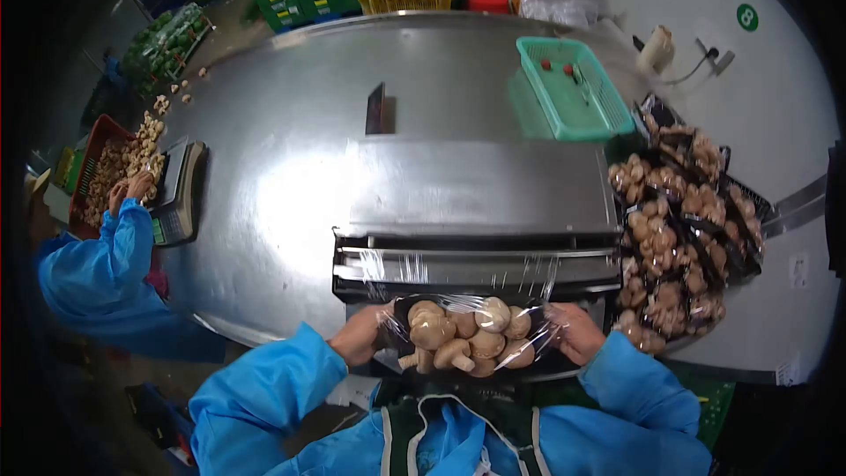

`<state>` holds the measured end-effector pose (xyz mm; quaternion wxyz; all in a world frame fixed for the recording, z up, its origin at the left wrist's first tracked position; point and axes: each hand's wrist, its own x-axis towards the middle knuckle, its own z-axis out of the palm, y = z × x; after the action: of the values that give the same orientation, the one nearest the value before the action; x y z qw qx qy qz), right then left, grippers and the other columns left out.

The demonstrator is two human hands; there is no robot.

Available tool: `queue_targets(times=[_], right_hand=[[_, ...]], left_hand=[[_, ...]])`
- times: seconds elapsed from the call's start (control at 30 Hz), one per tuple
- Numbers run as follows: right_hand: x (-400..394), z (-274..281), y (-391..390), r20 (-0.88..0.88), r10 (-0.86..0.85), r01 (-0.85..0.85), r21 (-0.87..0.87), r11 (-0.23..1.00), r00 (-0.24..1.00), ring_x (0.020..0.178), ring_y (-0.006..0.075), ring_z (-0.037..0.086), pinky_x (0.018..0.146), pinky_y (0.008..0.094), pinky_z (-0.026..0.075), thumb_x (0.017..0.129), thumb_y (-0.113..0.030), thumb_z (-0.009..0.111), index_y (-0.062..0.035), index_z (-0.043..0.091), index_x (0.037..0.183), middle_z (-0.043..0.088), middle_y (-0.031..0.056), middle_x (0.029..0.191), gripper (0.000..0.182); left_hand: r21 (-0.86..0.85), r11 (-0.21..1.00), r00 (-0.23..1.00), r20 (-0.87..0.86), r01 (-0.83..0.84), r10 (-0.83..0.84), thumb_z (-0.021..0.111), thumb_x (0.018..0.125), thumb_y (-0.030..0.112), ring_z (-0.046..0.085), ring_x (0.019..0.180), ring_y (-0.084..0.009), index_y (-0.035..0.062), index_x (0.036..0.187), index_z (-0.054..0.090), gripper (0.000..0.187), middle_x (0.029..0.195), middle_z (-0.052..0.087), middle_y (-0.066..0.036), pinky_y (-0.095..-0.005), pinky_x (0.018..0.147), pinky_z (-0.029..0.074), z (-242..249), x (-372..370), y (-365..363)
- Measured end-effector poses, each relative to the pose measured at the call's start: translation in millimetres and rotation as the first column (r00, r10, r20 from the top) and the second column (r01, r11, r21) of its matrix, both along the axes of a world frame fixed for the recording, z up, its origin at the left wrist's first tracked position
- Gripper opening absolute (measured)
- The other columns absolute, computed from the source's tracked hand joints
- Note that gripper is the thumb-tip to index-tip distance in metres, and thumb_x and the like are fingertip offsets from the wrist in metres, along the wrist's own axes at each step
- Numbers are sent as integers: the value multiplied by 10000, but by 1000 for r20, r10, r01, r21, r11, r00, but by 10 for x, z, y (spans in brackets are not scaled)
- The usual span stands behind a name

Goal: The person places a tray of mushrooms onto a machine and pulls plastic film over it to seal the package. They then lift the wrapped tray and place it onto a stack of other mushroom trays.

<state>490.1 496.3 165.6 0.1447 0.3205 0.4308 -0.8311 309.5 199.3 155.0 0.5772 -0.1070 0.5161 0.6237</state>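
A black tray of brown-capped mushrooms (471, 333) is held level in front of my body. Clear plastic film (546, 324) stretches over the mushrooms and runs up toward the wrapping machine (476, 264) just beyond. My left hand (363, 335) grips the tray's left end with its film, fingers partly hidden behind it. At the opposite end, my right hand (577, 333) is closed round the tray edge and film. Glare on the film blurs some of the caps.
Wrapped mushroom trays (674, 238) are piled at the right. A green basket (573, 97) holds small red items; a dark upright plate (376, 109) stands on the metal table (282, 97). At left, a co-worker (110, 251) handles mushrooms beside a scale (181, 194) and a red crate (101, 145).
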Motion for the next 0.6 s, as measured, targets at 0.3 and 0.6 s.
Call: queue_targets(times=[0.3,0.6], right_hand=[[472,-315,-231,2,-358,348,-235,908,934,874,185,595,689,321,516,893,-233,453,-13,539,1015,600,100,965,266],[447,-580,-606,-225,-375,424,661,619,899,558,69,431,500,256,358,893,-156,518,-2,546,718,487,14,596,235]], left_hand=[[73,913,882,-236,-402,407,451,892,203,604,829,-166,-12,1057,549,288,963,606,-85,-316,720,500,-294,784,-304],[-75,929,613,-770,-363,177,536,898,183,331,489,-22,80,736,489,198,587,411,55,-202,419,239,-558,788,-148]])
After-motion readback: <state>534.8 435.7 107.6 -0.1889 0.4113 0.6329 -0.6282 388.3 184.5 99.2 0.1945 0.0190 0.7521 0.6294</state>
